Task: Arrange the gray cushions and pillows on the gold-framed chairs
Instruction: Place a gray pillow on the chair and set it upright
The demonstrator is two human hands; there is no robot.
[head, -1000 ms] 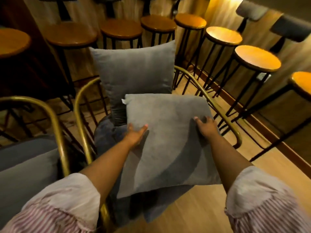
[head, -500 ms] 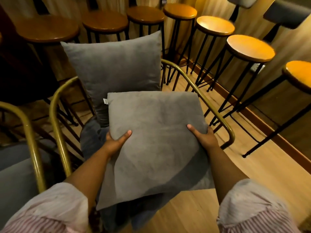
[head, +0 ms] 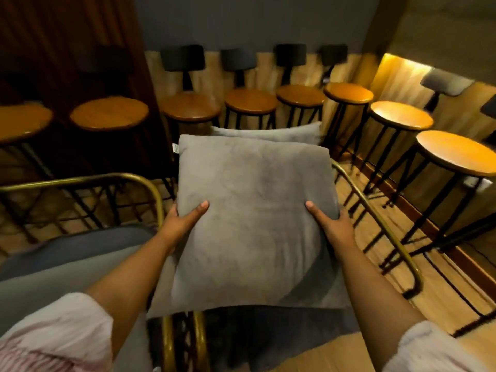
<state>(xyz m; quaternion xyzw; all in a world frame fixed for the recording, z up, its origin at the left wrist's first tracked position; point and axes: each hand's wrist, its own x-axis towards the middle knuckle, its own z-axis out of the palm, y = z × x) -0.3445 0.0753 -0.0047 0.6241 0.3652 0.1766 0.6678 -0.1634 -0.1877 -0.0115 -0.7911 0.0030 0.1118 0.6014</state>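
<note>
Gray velvet-like fabric covers the square pillow that I hold with both hands, one at each side edge. My left hand clamps the left edge, thumb on top and the other fingers hidden beneath; my right hand mirrors it on the right edge. The hands are well apart, with the full width of the pillow between them.

The pillow hangs above the seat of the gold-framed chair, whose right rail curves down just beside my right wrist. A second gray pillow stands at the back of that chair, only its top edge showing behind the held one.

Procedure, as I judge it:
1. Keep both grips level so the pillow does not sag at one corner.
2. Lower the far edge until it meets the rear pillow.
3. Centre the pillow between the gold rails before letting go.

A neighbouring gold-framed chair with its gray cushion sits to my left. Wooden bar stools line the wall behind.
</note>
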